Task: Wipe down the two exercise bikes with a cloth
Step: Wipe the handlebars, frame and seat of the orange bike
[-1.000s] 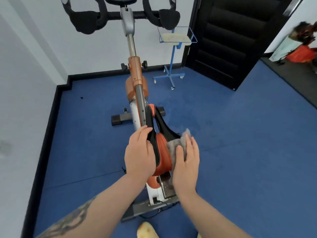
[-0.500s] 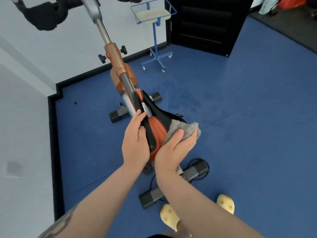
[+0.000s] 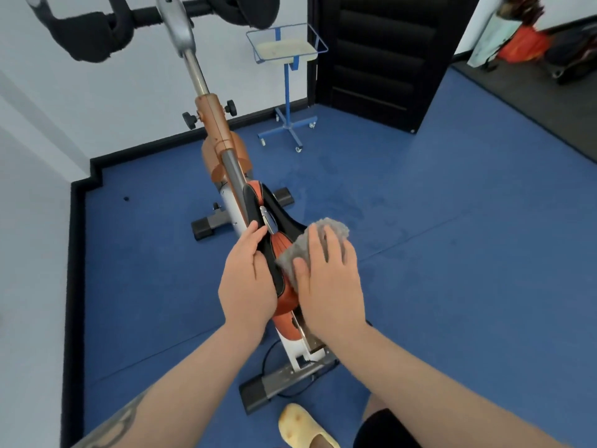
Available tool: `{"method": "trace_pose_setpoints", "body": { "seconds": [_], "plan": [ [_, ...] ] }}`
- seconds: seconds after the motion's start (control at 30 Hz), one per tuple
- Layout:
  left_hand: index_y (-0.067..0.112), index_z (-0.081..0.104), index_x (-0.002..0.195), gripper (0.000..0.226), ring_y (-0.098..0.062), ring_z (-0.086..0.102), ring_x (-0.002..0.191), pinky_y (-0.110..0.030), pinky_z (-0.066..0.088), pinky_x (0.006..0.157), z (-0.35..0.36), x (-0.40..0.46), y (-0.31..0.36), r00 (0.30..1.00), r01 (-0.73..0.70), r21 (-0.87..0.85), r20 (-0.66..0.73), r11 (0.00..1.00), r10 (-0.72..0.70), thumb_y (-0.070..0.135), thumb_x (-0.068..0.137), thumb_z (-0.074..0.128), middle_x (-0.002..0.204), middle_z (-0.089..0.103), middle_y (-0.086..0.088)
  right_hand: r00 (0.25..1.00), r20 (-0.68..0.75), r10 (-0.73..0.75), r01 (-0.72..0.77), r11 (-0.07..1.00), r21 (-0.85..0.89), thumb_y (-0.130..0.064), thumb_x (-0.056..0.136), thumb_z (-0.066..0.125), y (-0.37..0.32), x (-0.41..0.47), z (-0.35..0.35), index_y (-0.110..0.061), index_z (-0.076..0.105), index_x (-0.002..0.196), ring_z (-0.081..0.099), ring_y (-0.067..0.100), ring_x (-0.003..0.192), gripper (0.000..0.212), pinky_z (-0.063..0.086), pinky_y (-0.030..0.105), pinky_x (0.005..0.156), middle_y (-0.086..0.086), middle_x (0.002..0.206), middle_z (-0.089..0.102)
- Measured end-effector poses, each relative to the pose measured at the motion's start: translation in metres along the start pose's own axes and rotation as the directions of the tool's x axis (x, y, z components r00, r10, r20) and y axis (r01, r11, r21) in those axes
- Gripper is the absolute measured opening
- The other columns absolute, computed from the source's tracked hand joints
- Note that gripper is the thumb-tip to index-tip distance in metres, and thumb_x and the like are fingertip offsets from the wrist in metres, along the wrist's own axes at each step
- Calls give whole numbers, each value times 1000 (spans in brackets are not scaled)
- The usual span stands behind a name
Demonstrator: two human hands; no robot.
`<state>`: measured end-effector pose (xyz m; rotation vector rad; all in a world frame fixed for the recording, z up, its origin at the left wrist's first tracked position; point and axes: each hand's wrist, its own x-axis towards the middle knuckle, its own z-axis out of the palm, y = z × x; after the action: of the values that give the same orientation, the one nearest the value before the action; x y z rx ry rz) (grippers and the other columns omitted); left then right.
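Right hand (image 3: 329, 279): lies flat with fingers straight, pressing a grey cloth (image 3: 305, 245) against the right side of the saddle.
Left hand (image 3: 247, 279): curls around the left edge of the saddle (image 3: 274, 250), fingertips reaching toward its central groove, steadying it.
Cloth: crumpled, sandwiched between right palm and saddle, its far edge poking out past the fingertips.
Saddle: black and orange, nose pointing away toward the handlebars (image 3: 93, 30).
Exercise bike (image 3: 223, 140): orange, silver and white frame, standing on blue floor (image 3: 452, 253) close to a white wall, rear stabiliser foot near a yellow slipper (image 3: 303, 425).
Blue wheeled stand (image 3: 287, 88): beyond the bike, wire tray on top, just beside a black door (image 3: 381, 56).
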<state>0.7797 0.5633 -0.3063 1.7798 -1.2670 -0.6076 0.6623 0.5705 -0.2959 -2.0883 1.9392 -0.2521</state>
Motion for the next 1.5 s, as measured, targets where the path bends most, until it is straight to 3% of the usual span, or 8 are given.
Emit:
{"method": "trace_pose_setpoints", "body": {
  "seconds": [0.17, 0.47, 0.73, 0.87, 1.07, 1.23, 1.37, 1.5],
  "plan": [
    [28, 60, 129, 43, 1, 40, 130, 1, 25, 88, 2, 0, 4, 999, -15, 44, -28, 999, 16, 7, 100, 37, 140, 47, 23, 984, 141, -107, 106, 994, 10, -41, 103, 16, 9, 35, -17, -22, 7, 155, 17, 23, 146, 56, 25, 42, 115, -3, 162, 11],
    [20, 59, 124, 35, -14, 55, 111, -35, 45, 91, 3, 0, 2, 989, 38, 103, -144, 994, -23, 10, 98, 38, 124, 62, 6, 944, 159, -288, 301, 951, -66, -44, 101, 8, 8, 43, -17, -32, 11, 155, 16, 20, 147, 55, 20, 38, 118, -8, 162, 9],
    [32, 63, 103, 31, -5, 60, 93, -28, 47, 77, 1, -3, 7, 925, 322, -82, -186, 943, -332, 18, 102, 36, 99, 67, 15, 839, 171, -517, 536, 838, -100, -41, 102, 16, 18, 24, -25, -34, 27, 151, 19, 27, 147, 51, 23, 46, 117, -5, 156, 31],
    [26, 64, 108, 31, -11, 59, 91, -36, 48, 81, 4, -3, 17, 887, 416, 23, -232, 909, -400, 22, 103, 33, 100, 65, 11, 794, 314, -521, 560, 827, -42, -40, 104, 16, 8, 74, -27, -30, 9, 155, -1, 22, 150, 52, 15, 43, 119, -5, 163, 3],
    [20, 63, 112, 31, -13, 57, 103, -27, 40, 84, 32, -20, 29, 655, 489, -292, -499, 822, -567, 18, 104, 33, 110, 64, 7, 708, 208, -674, 689, 724, 1, -39, 98, 26, 46, 22, -36, -26, 39, 148, 31, 30, 143, 53, 34, 49, 112, -1, 153, 38],
    [19, 62, 111, 25, -11, 52, 94, -26, 37, 79, 47, -9, 36, 280, 467, -617, -576, 633, -768, 21, 102, 38, 104, 59, 9, 711, 280, -645, 662, 748, 41, -39, 105, 15, 24, 83, -22, -24, 6, 156, -3, 19, 150, 54, 12, 39, 121, -4, 163, 0],
    [26, 64, 98, 28, 2, 54, 81, -20, 34, 61, 50, -9, 38, 230, 488, -562, -655, 668, -719, 21, 98, 37, 95, 65, 16, 768, 240, -594, 602, 797, 50, -45, 99, 13, 30, 62, -22, -22, 20, 154, 22, 31, 145, 60, 38, 45, 109, 4, 162, 14],
    [27, 64, 93, 27, 4, 53, 77, -21, 35, 58, 48, -6, 41, 205, 492, -554, -676, 672, -708, 21, 97, 37, 89, 66, 16, 652, 322, -686, 698, 709, 96, -40, 102, 17, 23, 102, -14, -19, 10, 155, 3, 28, 149, 58, 17, 50, 118, 4, 163, 0]
  ]
}}
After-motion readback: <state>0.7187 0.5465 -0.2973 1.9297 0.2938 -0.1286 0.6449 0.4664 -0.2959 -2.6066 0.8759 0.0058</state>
